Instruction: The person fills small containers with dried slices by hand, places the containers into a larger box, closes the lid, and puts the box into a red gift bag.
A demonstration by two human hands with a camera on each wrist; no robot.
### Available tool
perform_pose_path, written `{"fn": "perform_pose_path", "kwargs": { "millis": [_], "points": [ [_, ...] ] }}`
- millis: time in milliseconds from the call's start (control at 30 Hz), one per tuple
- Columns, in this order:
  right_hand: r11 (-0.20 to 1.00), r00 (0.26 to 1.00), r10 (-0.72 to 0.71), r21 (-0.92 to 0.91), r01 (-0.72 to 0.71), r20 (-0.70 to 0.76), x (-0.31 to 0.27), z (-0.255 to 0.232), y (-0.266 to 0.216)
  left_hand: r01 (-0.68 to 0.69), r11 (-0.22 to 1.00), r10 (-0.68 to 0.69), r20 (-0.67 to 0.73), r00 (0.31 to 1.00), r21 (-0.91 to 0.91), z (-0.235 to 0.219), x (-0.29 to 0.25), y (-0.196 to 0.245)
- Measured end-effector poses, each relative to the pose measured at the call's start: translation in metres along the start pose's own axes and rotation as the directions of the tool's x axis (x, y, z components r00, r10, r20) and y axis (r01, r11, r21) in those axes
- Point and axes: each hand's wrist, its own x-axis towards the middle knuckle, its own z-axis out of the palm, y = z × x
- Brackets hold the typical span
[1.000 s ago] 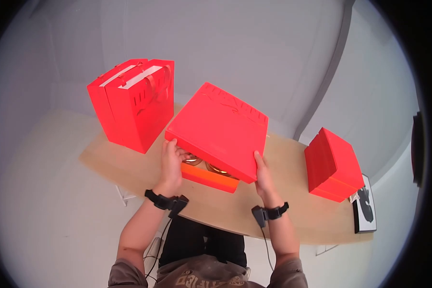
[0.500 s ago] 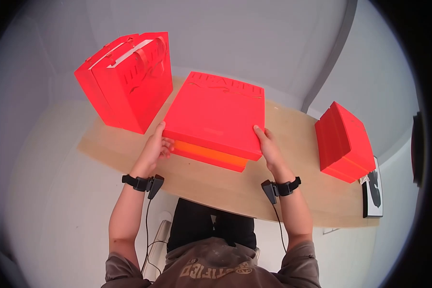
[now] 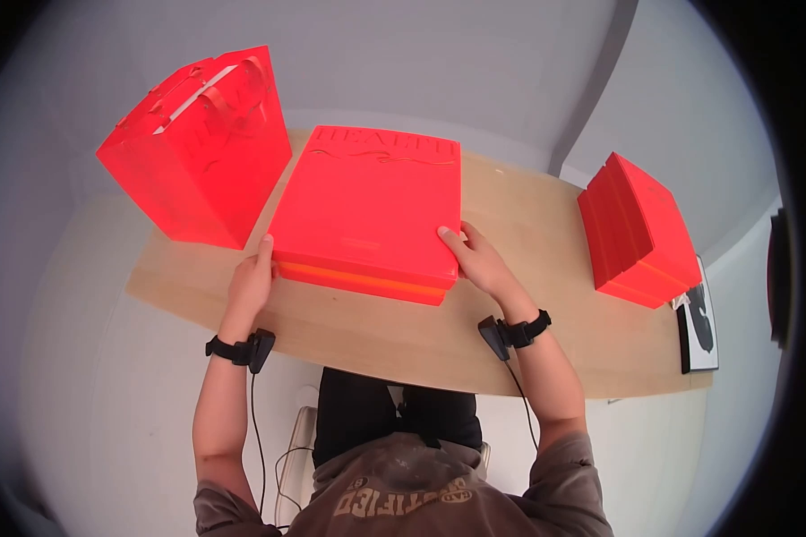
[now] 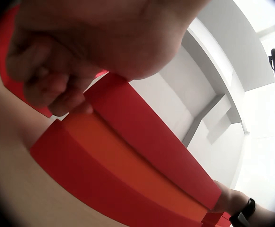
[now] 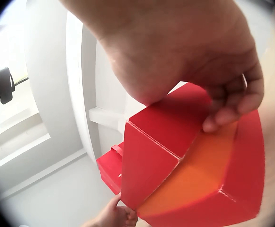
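A large red box lid sits squarely over its base, and a narrow orange band shows between the two along the front. At the lid's front left corner my left hand grips the side, thumb on top. My right hand holds the right side, its thumb on the lid's top. In the left wrist view curled fingertips lie by the lid's lower edge above the orange band. The right wrist view shows fingertips against the lid's edge. The box's contents are hidden.
Red gift bags with ribbon handles stand at the table's left. Stacked red boxes stand on the right, beside a framed picture at the table's right end.
The lid has come down from a tilt to lie level over the base, hiding the gold-coloured items inside. Both hands have moved with it and the orange band has narrowed.
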Motion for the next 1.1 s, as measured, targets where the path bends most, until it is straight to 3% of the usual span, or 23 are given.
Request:
{"fn": "perform_pose_path", "kwargs": {
  "millis": [67,133,167,233,267,300,333,367,400,433,467,533,567,633,867,933,1000,1100],
  "points": [
    [0.999,1.000,0.001,-0.043,-0.002,-0.009,0.011,-0.001,0.014,-0.048,0.999,0.048,-0.031,0.998,0.019,0.004,0.002,-0.006],
    [0.996,1.000,0.004,-0.087,-0.005,-0.014,0.016,-0.006,0.018,-0.209,0.975,0.187,-0.218,0.958,-0.082,0.010,0.007,-0.017],
    [0.998,0.996,-0.057,-0.033,0.055,-0.068,0.017,-0.006,0.011,-0.210,0.975,0.190,-0.209,0.959,-0.079,0.013,0.014,-0.022],
    [0.993,0.986,-0.108,0.023,0.112,-0.123,0.034,-0.009,0.012,-0.421,0.867,0.345,-0.288,0.893,-0.267,0.016,0.029,-0.026],
    [0.972,0.957,-0.232,-0.020,0.232,-0.176,0.053,-0.008,0.022,-0.418,0.870,0.345,-0.282,0.895,-0.263,0.014,0.030,-0.015],
    [0.936,0.908,-0.353,-0.068,0.347,-0.224,0.065,-0.008,0.028,-0.486,0.856,0.426,-0.290,0.857,-0.177,0.010,0.028,0.004],
    [0.937,0.910,-0.348,-0.064,0.343,-0.226,0.068,-0.007,0.022,-0.550,0.830,0.507,-0.290,0.812,-0.090,0.006,0.030,0.020],
    [0.948,0.937,-0.273,0.104,0.300,-0.218,0.069,-0.004,0.011,-0.550,0.830,0.509,-0.285,0.812,-0.087,0.003,0.041,0.028],
    [0.930,0.959,-0.201,0.268,0.250,-0.198,0.069,-0.001,0.003,-0.574,0.816,0.577,-0.166,0.799,0.072,-0.001,0.053,0.036],
    [0.929,0.958,-0.199,0.272,0.251,-0.205,0.071,0.001,0.002,-0.601,0.767,0.623,-0.037,0.782,0.224,-0.004,0.059,0.049],
    [0.924,0.957,-0.186,0.292,0.247,-0.221,0.072,0.003,0.002,-0.606,0.763,0.627,-0.033,0.778,0.225,-0.006,0.062,0.060],
    [0.916,0.954,-0.173,0.316,0.247,-0.245,0.075,0.001,0.001,-0.568,0.789,0.532,0.200,0.823,0.236,-0.007,0.065,0.081],
    [0.918,0.954,-0.186,0.305,0.255,-0.237,0.076,0.000,0.002,-0.574,0.784,0.537,0.206,0.818,0.238,-0.008,0.070,0.088],
    [0.918,0.952,-0.190,0.302,0.259,-0.240,0.078,-0.002,0.005,-0.563,0.764,0.458,0.348,0.818,0.316,-0.008,0.081,0.099],
    [0.924,0.953,-0.268,0.241,0.296,-0.144,0.093,-0.011,0.020,-0.624,0.682,0.423,0.490,0.762,0.381,-0.010,0.104,0.113],
    [0.919,0.951,-0.287,0.250,0.306,-0.112,0.095,-0.011,0.021,-0.594,0.733,0.398,0.498,0.770,0.332,-0.013,0.105,0.117],
    [0.949,0.943,-0.279,0.094,0.299,-0.181,0.098,-0.008,0.021,-0.554,0.780,0.371,0.499,0.783,0.290,-0.012,0.107,0.120],
    [0.962,0.944,-0.267,-0.002,0.272,-0.196,0.091,-0.007,0.013,-0.491,0.846,0.336,0.508,0.793,0.207,-0.013,0.115,0.119]
  ]
}}
